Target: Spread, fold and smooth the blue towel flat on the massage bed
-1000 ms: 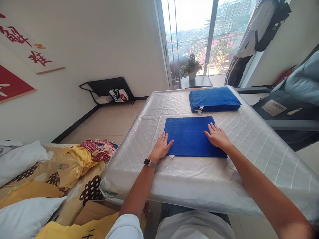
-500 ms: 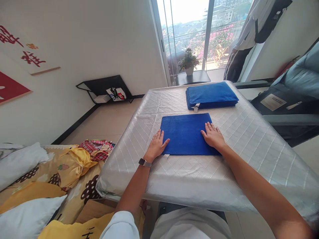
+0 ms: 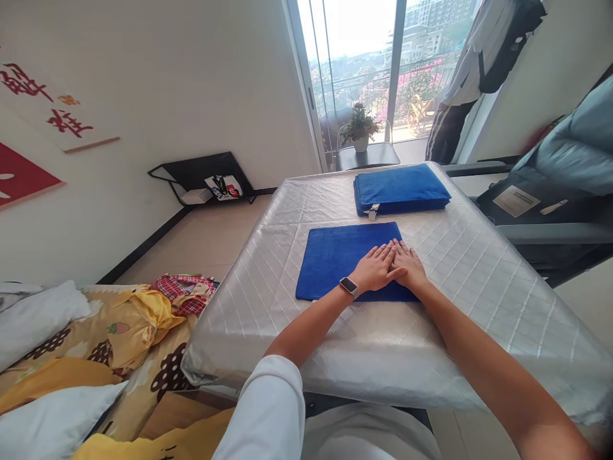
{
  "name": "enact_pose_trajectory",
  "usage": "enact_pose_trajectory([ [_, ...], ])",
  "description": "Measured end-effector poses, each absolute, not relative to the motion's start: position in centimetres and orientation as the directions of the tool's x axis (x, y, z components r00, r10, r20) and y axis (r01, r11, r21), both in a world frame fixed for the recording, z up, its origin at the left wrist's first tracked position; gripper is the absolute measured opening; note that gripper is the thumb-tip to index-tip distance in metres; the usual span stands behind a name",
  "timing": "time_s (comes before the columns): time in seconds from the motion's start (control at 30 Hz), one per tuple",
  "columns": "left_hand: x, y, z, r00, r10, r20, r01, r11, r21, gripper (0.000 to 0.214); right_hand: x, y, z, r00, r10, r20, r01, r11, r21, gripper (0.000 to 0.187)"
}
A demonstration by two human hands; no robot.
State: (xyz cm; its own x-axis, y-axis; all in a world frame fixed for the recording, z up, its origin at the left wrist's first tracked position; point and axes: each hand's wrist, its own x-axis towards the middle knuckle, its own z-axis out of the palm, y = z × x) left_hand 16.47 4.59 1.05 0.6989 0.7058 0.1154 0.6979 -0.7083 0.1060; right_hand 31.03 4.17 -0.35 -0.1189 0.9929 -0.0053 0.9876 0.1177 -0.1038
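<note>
A leafy green plant (image 3: 359,121) in a white pot (image 3: 361,143) stands on a dark-seated chair (image 3: 371,157) before the grey-framed sliding glass door (image 3: 397,64), with black white-striped trousers (image 3: 450,134) to the door's right and a black-framed stand (image 3: 198,168) to its left.

Here's the left hand (image 3: 374,269), watch (image 3: 348,285) on its wrist, laid flat over the blue towel (image 3: 330,255), its thumb lapping across the right hand (image 3: 408,264), both at the towel's right side! Just beyond sits the stack of blue towels (image 3: 402,185), a white tag (image 3: 373,210) hanging at its near edge, all on the silver tablecloth (image 3: 268,313). Potted plant (image 3: 360,124) on the chair (image 3: 376,157) by the window (image 3: 354,32), pillows (image 3: 52,412) on the bed (image 3: 148,364).
</note>
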Motion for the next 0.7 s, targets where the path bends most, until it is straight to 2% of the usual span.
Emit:
enact_pose_trajectory([
  [0.23, 8.9, 6.2, -0.3, 0.522, 0.852, 0.050, 0.842, -0.524, 0.127, 0.080, 30.6, 4.7, -0.7, -0.039, 0.999, 0.015, 0.985, 0.041, -0.166, 0.069],
  [0.4, 0.9, 7.1, -0.5, 0.240, 0.970, 0.022, 0.957, -0.241, 0.160, 0.086, 30.8, 4.8, -0.8, -0.042, 0.999, 0.002, 0.985, 0.041, -0.170, 0.070],
  [0.6, -3.7, 7.4, -0.5, 0.058, 0.998, 0.013, 0.971, -0.060, 0.231, 0.089, 30.8, 4.8, -0.7, -0.036, 0.999, -0.011, 0.988, 0.033, -0.150, 0.071],
  [0.7, -4.9, 7.7, 0.2, -0.026, 0.997, 0.073, 0.966, 0.006, 0.257, 0.089, 30.9, 4.7, -0.6, -0.044, 0.999, -0.005, 0.989, 0.042, -0.138, 0.070],
])
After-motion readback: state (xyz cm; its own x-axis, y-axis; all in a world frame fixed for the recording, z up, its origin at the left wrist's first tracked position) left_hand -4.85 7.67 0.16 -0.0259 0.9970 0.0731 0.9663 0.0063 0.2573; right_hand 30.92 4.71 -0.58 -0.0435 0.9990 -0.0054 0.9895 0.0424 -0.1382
